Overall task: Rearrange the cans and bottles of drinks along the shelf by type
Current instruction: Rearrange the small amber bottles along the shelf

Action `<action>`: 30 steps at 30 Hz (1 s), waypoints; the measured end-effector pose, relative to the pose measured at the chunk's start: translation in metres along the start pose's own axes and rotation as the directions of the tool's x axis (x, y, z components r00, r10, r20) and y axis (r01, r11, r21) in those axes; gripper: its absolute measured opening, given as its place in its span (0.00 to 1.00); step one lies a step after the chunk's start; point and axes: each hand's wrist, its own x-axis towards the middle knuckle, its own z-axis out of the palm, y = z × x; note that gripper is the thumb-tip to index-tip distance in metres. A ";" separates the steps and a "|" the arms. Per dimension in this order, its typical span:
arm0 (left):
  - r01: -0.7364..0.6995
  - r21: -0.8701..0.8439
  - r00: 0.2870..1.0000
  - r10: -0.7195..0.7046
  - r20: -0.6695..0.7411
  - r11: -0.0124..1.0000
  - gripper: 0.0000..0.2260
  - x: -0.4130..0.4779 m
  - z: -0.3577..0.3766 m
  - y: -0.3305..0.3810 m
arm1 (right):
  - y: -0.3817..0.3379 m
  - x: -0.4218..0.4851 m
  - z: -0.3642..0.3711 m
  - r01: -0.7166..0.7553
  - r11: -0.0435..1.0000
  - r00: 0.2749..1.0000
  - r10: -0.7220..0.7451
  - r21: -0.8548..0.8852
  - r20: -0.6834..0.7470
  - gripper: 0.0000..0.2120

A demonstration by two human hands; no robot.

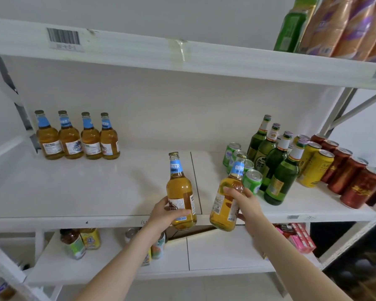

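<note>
Now both hands are at the front edge of the middle shelf (96, 192), each holding an amber beer bottle with a blue neck label.

The left hand (164, 215) grips the left bottle (180, 190) low on its body, with fingers curled round the label and the thumb across the front. This bottle stands upright at about six o'clock of the shelf, its base over the front lip. I cannot tell whether it touches the board.

The right hand (246, 205) wraps its fingers round the right bottle (227, 205) from the three o'clock side, below the shoulder. This bottle is tilted, with its neck leaning toward one o'clock and its base hanging just in front of the shelf edge. The two bottles are near each other but apart.

At ten o'clock, against the back wall, an amber row (77, 137) of four matching bottles stands side by side. At three o'clock four groups sit in lines running front to back, close together: green cans (252, 181), green bottles (277, 168), yellow cans (315, 168) and red cans (353, 181). The right bottle's neck shows in front of the green cans.

Above, the top shelf (204, 59) carries a barcode label (63, 38) at eleven o'clock and wrapped packs (343, 27) at one o'clock. Below, the low shelf (221, 250) holds jars (74, 242) at seven o'clock and pink boxes (302, 240) at four o'clock.
</note>
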 end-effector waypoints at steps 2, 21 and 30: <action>-0.014 0.002 1.000 0.014 0.007 1.000 0.24 0.010 0.008 0.008 | -0.005 0.013 -0.005 0.007 1.000 1.000 -0.007 0.004 0.003 0.24; -0.105 0.140 0.994 0.102 0.031 0.985 0.29 0.205 0.011 0.066 | -0.043 0.180 0.042 0.148 0.981 0.989 -0.148 0.126 -0.012 0.22; -0.118 0.116 0.993 0.118 0.012 0.986 0.33 0.269 0.026 0.063 | -0.034 0.241 0.052 0.246 0.968 0.969 -0.244 0.058 -0.031 0.31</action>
